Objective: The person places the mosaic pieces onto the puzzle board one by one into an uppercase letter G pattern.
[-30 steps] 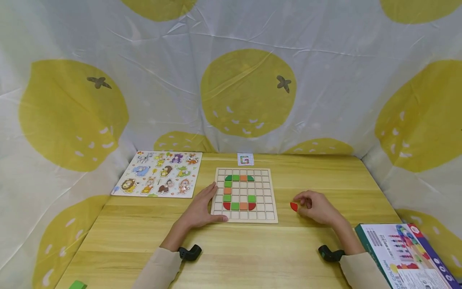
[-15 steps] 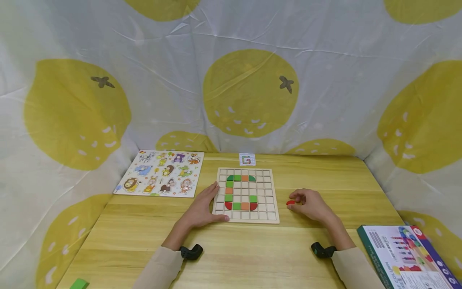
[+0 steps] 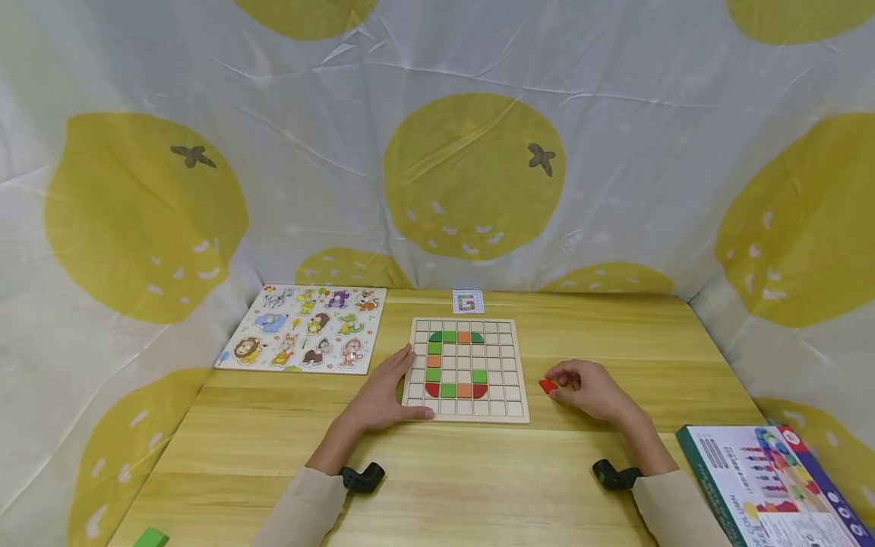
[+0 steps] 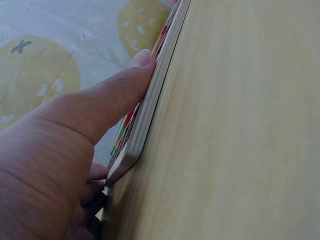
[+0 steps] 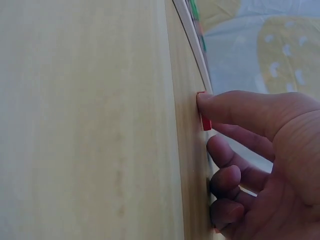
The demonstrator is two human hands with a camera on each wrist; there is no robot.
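Note:
The wooden grid board (image 3: pixel 506 357) lies mid-table with green, orange and red blocks set in its squares. At its near left corner is my left hand (image 3: pixel 383 391), the thumb straight over the near edge and the fingers along the left side. To the right of the board, my right hand (image 3: pixel 593 391) pinches a small red block with a curved side (image 3: pixel 548 386) between thumb and index finger, close over the table. In the right wrist view the other fingers are curled, and a bit of red (image 5: pixel 216 230) shows below the little finger.
A card with a printed grid pattern (image 3: pixel 468 301) lies behind the board. To the left is an animal puzzle board (image 3: pixel 301 330), and a box (image 3: pixel 772 479) is at the near right. A green block (image 3: pixel 150 538) sits at the near left.
My right hand has shifted slightly left with the red block and turned it between the fingertips. The left hand stays at the board's corner.

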